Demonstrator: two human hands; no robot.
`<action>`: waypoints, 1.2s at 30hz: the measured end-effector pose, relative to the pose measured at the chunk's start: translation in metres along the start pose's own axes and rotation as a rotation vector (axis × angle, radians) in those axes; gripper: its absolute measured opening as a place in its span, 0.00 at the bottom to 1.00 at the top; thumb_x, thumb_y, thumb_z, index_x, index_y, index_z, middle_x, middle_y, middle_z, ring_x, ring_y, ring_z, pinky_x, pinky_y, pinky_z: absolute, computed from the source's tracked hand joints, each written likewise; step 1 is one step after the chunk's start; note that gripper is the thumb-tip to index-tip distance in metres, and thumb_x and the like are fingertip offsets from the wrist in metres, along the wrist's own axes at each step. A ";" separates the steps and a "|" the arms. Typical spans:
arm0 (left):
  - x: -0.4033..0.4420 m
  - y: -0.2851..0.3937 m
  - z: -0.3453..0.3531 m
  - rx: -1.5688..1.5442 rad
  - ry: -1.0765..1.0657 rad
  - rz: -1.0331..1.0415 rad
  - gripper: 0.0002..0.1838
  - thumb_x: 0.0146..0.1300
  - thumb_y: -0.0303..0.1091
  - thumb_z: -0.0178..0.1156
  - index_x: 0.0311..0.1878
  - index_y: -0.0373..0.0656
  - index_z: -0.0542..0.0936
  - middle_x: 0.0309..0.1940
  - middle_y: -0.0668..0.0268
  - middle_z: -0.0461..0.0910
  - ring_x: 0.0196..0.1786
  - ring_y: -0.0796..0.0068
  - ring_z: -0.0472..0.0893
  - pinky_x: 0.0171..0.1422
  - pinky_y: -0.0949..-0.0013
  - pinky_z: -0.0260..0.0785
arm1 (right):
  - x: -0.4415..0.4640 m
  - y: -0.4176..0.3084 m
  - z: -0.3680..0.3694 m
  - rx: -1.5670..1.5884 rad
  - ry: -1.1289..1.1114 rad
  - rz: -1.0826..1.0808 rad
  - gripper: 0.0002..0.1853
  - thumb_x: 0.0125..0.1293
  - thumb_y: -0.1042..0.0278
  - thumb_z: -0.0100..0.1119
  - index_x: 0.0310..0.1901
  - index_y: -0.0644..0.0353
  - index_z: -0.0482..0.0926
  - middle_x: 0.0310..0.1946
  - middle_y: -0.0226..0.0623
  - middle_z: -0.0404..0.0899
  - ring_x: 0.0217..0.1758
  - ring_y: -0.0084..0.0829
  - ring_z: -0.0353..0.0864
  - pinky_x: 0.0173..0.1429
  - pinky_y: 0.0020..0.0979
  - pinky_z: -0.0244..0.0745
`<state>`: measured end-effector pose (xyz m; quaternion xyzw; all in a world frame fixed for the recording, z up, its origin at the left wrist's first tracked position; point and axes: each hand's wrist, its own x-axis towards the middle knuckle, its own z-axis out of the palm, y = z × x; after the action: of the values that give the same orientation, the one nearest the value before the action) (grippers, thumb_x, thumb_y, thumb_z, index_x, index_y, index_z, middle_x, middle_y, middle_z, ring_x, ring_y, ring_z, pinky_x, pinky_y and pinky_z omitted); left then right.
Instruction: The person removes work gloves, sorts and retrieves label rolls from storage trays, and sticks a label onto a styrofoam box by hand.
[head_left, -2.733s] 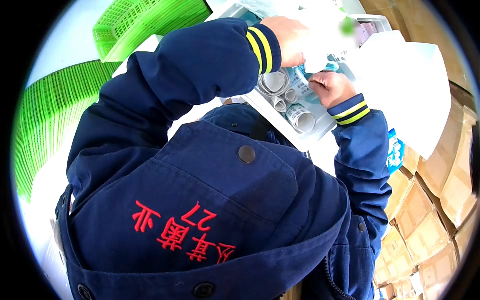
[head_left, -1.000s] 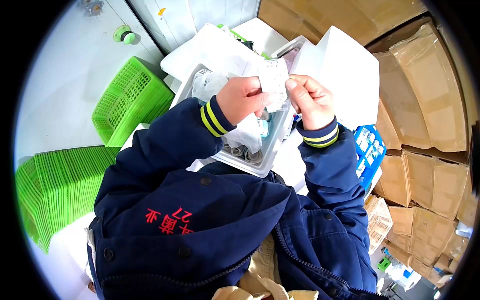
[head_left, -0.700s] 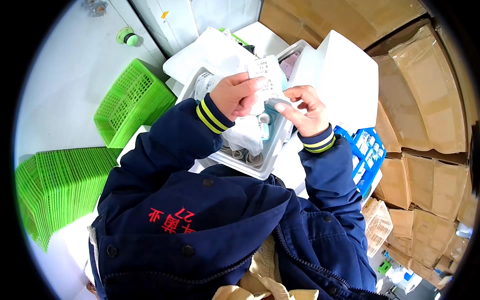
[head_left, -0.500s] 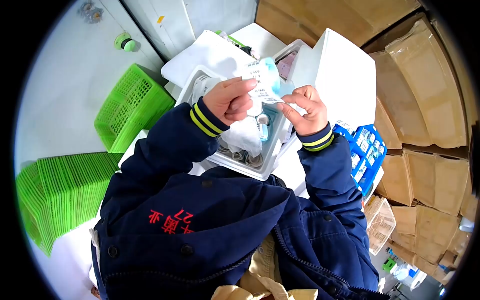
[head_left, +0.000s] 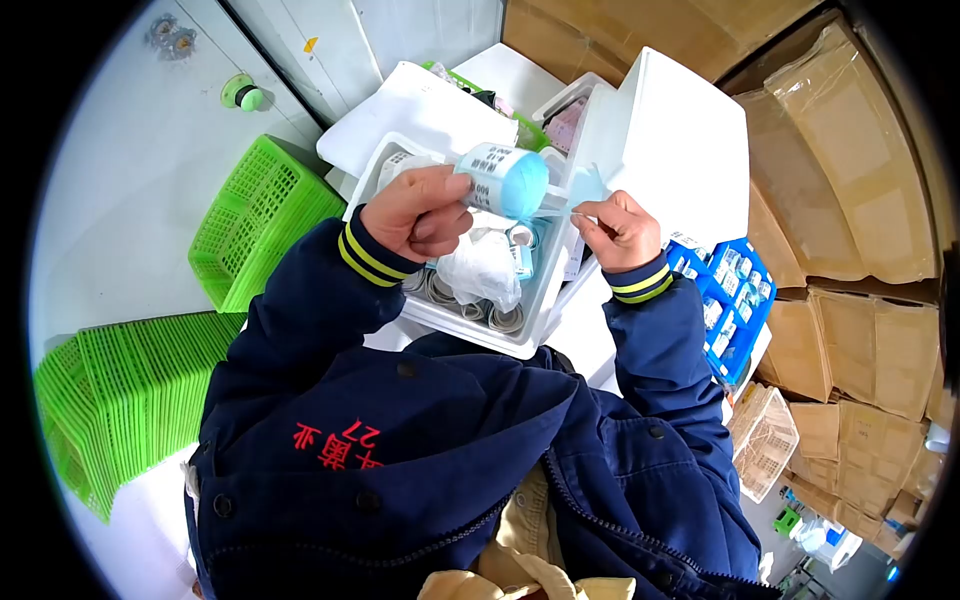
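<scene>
A roll of printed labels (head_left: 492, 178) with pale blue backing is held up over a white bin, my left hand (head_left: 418, 212) closed on its left side. From the roll a pale blue strip (head_left: 587, 185) runs right to my right hand (head_left: 622, 232), whose thumb and forefinger pinch its end. Beneath my hands, the white bin (head_left: 470, 340) contains a crumpled clear plastic bag (head_left: 480, 272), smaller label rolls (head_left: 522, 238) and grey coiled items (head_left: 506, 318) that I cannot name for certain.
A white box (head_left: 685, 150) stands right of the bin. Beyond it is a blue compartment tray (head_left: 735, 300) of small label rolls. Green baskets (head_left: 262, 225) and a green basket stack (head_left: 140, 395) are on the left. Cardboard boxes (head_left: 845, 180) line the right side.
My left hand has moved left with the roll, away from my right hand. A longer blue strip now stretches between them, and the roll has turned to show its blue inside.
</scene>
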<state>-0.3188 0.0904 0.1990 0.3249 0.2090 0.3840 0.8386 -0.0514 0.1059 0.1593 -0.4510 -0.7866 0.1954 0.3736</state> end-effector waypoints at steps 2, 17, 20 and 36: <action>-0.003 0.000 0.001 0.006 0.009 -0.028 0.11 0.65 0.38 0.50 0.31 0.42 0.70 0.10 0.75 0.57 0.14 0.87 0.54 0.16 0.80 0.43 | -0.003 0.001 -0.002 -0.026 -0.019 0.024 0.05 0.49 0.73 0.62 0.30 0.59 0.81 0.18 0.33 0.68 0.19 0.30 0.69 0.25 0.27 0.66; -0.048 0.013 0.009 0.389 0.093 -0.321 0.13 0.60 0.37 0.57 0.26 0.37 0.73 0.11 0.74 0.62 0.13 0.88 0.57 0.16 0.79 0.43 | -0.011 0.006 0.002 -0.045 -0.164 0.169 0.08 0.59 0.69 0.54 0.38 0.59 0.78 0.24 0.41 0.78 0.24 0.36 0.79 0.30 0.29 0.73; -0.041 0.005 0.009 0.567 0.136 -0.361 0.14 0.58 0.37 0.59 0.21 0.39 0.73 0.10 0.75 0.62 0.13 0.88 0.58 0.17 0.79 0.45 | 0.006 -0.030 -0.008 0.238 0.100 0.147 0.08 0.62 0.75 0.51 0.42 0.65 0.75 0.23 0.35 0.77 0.25 0.21 0.77 0.31 0.22 0.72; 0.030 -0.011 0.004 0.640 0.189 0.057 0.11 0.62 0.34 0.51 0.29 0.36 0.76 0.16 0.73 0.69 0.22 0.86 0.67 0.28 0.79 0.60 | 0.011 -0.092 -0.014 0.334 -0.176 -0.664 0.11 0.52 0.78 0.52 0.39 0.61 0.77 0.36 0.39 0.78 0.37 0.37 0.76 0.44 0.32 0.68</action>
<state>-0.2918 0.1070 0.1907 0.5403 0.3865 0.3505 0.6602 -0.0963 0.0675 0.2321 -0.0858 -0.8764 0.2271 0.4160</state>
